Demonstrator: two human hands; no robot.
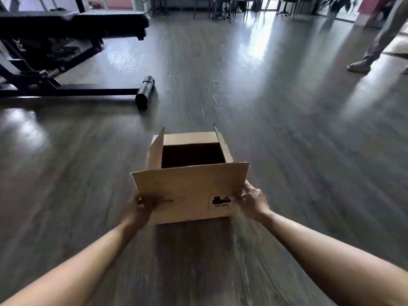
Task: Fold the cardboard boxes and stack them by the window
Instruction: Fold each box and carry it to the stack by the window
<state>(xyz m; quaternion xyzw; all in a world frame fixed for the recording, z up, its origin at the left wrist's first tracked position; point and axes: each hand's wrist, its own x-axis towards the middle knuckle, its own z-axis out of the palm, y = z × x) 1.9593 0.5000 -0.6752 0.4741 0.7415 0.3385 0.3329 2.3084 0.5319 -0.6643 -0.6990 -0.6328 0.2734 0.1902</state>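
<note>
We see from one head-worn wide-angle camera, looking forward and steeply down along our own outstretched arms, close above the cardboard box [189,180], wood floor [287,133] receding far ahead, edges bowed.

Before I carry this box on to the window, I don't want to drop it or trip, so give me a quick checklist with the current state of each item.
1. Both hands on the cardboard box: ok, left hand and right hand grip its near corners.
2. Top flaps closed: not ok, all stand open.
3. Box empty: cannot tell, the inside is dark.
4. Floor straight ahead free: ok.
5. Weight bench and its black roller: ok, off to the left.
6. Another person's legs: not ok, walking at far right.
</note>
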